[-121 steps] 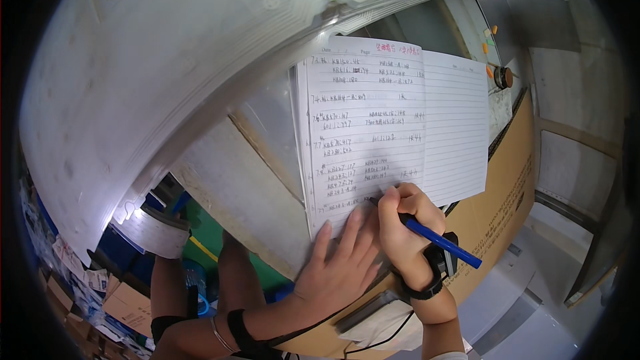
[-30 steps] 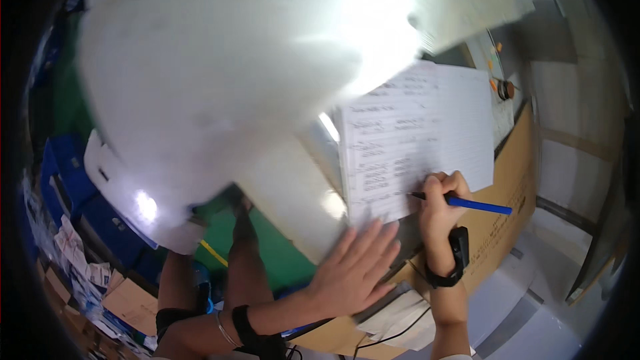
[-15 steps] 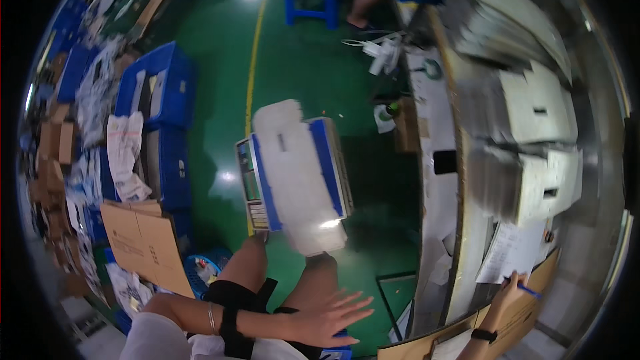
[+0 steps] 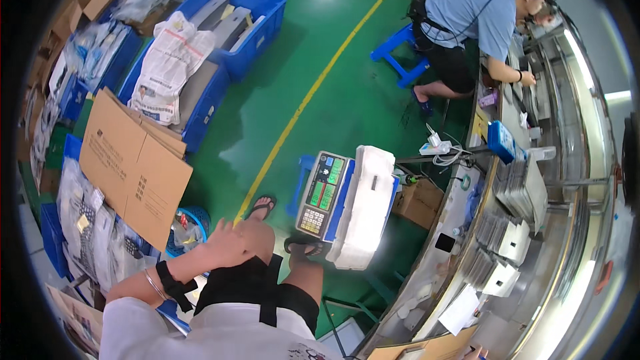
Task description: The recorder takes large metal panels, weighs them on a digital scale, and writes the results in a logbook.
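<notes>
Green floor now fills a view that held a written sheet a second ago, so the writing has stopped. The left hand has come off the paper and lies spread, empty, on the knee beside the weighing scale. Only a sliver of the right hand shows by the blue pen at the bottom edge; its grip cannot be made out.

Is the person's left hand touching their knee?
Touching. In the head view, the left hand lies flat on the bare knee, palm down, with no gap between them; the weighing scale stands apart on the green floor.

Left hand now on knee
</notes>
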